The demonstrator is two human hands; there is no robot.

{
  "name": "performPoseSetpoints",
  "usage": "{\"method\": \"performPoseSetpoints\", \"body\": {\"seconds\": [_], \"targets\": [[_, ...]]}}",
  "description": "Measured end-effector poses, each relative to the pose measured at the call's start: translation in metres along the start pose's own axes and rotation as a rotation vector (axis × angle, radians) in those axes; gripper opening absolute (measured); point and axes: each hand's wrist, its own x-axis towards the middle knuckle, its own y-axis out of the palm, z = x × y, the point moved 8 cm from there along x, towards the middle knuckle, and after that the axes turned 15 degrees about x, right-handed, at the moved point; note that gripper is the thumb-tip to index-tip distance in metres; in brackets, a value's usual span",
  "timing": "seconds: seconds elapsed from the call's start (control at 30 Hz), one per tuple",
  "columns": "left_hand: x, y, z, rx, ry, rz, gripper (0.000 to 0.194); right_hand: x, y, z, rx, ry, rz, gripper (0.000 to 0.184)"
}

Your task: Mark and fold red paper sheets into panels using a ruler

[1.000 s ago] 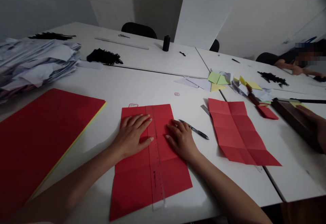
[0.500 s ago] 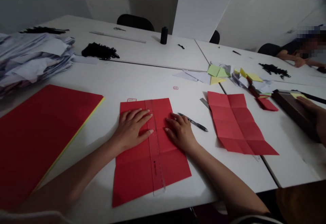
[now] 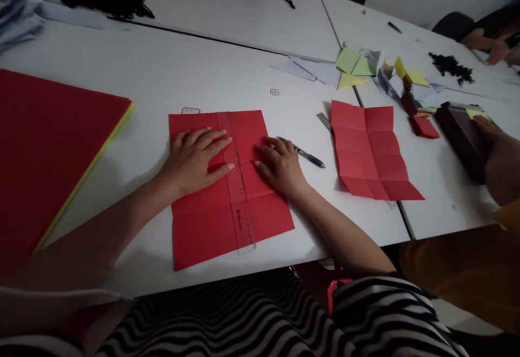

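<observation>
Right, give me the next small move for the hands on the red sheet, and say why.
I'd probably have the right hand pick up the pen: it lies close beside that hand, the clear ruler lies lengthwise on the creased red sheet, and the left hand rests partly over the ruler, so it could likely steady it alone.

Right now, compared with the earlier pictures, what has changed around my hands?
Only the camera view has visibly moved: it tips further down, so more of your striped clothing shows below. Nothing was grasped or let go. Your left hand still rests on the creased red sheet and clear ruler; your right hand, on the sheet's right side, near the ballpoint pen.
</observation>
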Motion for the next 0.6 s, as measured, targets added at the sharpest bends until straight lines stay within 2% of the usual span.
{"method": "performPoseSetpoints", "body": {"seconds": [0.33, 0.6], "targets": [[0.0008, 0.0017, 0.0009, -0.029, -0.011, 0.035, 0.058, -0.0005, 0.0019, -0.0031, 0.003, 0.018, 0.028, 0.041], [0.0007, 0.0009, 0.0001, -0.029, -0.011, 0.017, 0.058, -0.0009, -0.0013, -0.0005, 0.036, 0.012, -0.012, 0.039]]}}
